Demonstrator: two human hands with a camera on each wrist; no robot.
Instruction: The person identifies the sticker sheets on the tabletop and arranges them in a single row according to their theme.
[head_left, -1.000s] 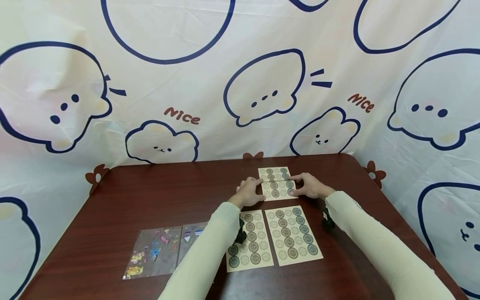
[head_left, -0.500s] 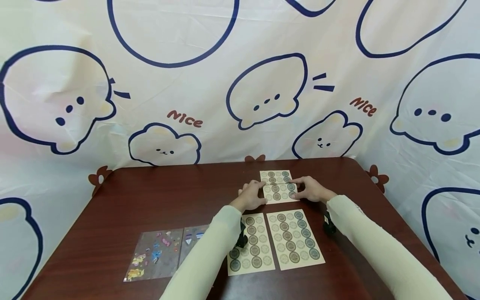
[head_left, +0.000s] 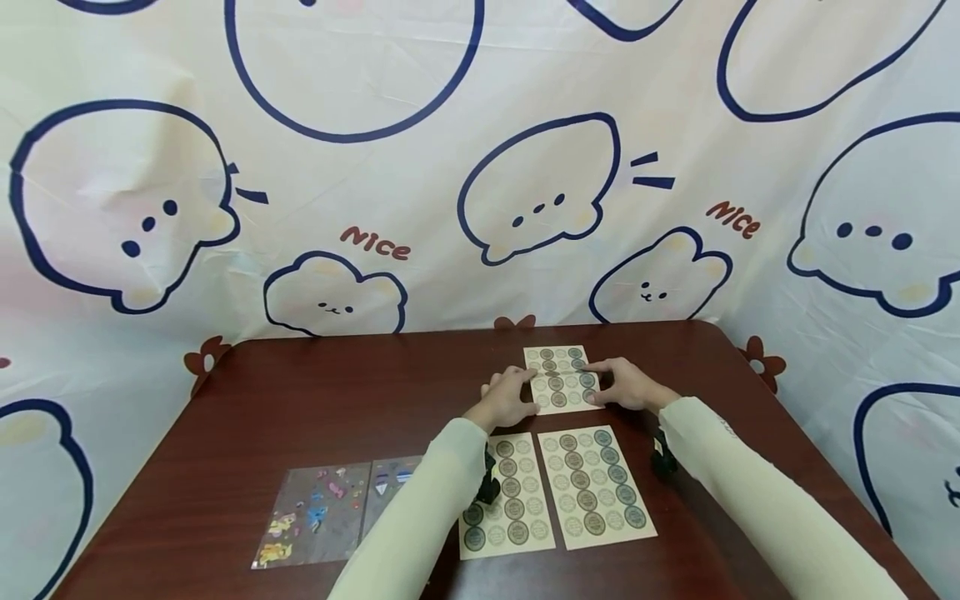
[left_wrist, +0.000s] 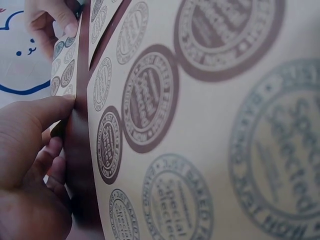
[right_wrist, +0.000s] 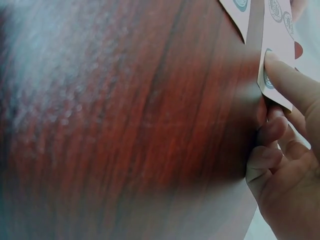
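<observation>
Toward the back of the table, a cream sticker sheet [head_left: 561,385] with rows of round stickers lies between my hands in the head view. A line runs across its middle; whether it is a fold I cannot tell. My left hand [head_left: 507,400] pinches its left edge, the thumb [left_wrist: 55,107] on top in the left wrist view. At the right edge my right hand [head_left: 630,387] pinches it, thumb [right_wrist: 290,82] over the printed face and other fingers curled below.
Two more sticker sheets, one on the left [head_left: 517,508] and one on the right [head_left: 596,487], lie side by side nearer me. My left sleeve partly covers the left one. Clear plastic sheets with colourful stickers [head_left: 322,512] lie left. A patterned cloth [head_left: 420,200] hangs behind the table [head_left: 337,392].
The whole head view has shifted, with the scene sliding slightly down and right. Both hands stay at the sheet's two edges, and the sheet looks unmoved on the table.
</observation>
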